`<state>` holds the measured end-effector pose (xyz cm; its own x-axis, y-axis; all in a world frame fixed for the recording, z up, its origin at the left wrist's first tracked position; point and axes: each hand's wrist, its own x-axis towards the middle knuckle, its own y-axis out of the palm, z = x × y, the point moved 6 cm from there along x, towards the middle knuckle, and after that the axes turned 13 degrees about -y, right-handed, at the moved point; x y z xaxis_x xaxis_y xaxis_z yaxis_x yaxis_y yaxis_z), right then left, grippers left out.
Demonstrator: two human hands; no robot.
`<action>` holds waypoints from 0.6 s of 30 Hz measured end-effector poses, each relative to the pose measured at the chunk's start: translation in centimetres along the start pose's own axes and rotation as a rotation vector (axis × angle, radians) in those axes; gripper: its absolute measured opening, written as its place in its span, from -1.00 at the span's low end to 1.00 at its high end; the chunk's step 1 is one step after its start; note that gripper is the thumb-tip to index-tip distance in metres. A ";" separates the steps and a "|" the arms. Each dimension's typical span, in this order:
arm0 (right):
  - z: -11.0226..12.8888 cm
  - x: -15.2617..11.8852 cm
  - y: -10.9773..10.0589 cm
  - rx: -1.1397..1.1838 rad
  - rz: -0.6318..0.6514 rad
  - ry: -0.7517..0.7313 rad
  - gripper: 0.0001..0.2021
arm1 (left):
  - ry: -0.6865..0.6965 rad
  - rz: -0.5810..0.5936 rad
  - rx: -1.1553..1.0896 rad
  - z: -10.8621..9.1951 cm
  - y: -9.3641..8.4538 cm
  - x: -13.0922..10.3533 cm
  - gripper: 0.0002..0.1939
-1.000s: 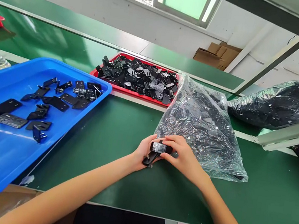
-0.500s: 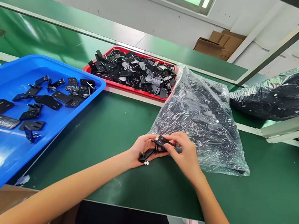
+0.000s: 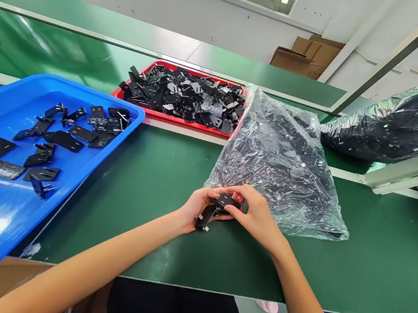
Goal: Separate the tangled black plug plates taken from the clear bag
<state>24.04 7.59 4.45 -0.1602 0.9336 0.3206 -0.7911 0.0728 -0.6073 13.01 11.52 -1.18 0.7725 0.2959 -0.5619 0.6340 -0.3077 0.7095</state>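
Observation:
Several flat black plastic plug parts with metal prongs [image 3: 205,217] lie in my left hand [image 3: 194,207], its fingers curled under them. Above that palm, my right hand [image 3: 254,213] pinches another black plug part [image 3: 227,201] between thumb and fingers. Both hands meet over the green bench, just in front of a clear plastic bag [image 3: 278,167] packed with black parts. Where the held pieces overlap, my fingers hide some of them.
To the left, a blue tray [image 3: 83,179] holds several scattered black plug parts. A red tray [image 3: 152,113] heaped with similar parts stands at the back. Another filled bag [image 3: 398,124] rests behind a metal post [image 3: 411,171] at right. Cardboard boxes [image 3: 306,56] sit by the wall.
The black part in my right hand has turned slightly, and the parts in my left palm have tilted more upright. Both hands stay in nearly the same place; the view has shifted slightly.

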 end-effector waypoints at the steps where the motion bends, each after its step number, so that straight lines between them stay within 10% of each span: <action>1: 0.0 0.0 0.1 0.037 0.008 0.022 -0.71 | -0.005 -0.020 -0.014 0.0 -0.1 0.0 -0.60; 10: -2.2 -0.9 -0.4 0.809 -0.415 0.312 -0.75 | -0.100 -0.010 -0.046 -0.5 -0.2 -0.2 -0.59; 18: -1.7 -0.8 0.5 0.756 -0.169 0.350 -0.84 | -0.038 -0.026 0.129 0.2 -0.1 0.1 -0.59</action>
<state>24.74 7.44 2.63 0.0889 0.9950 0.0447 -0.9896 0.0831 0.1175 13.07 11.43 -1.40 0.7552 0.2716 -0.5966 0.6512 -0.4152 0.6353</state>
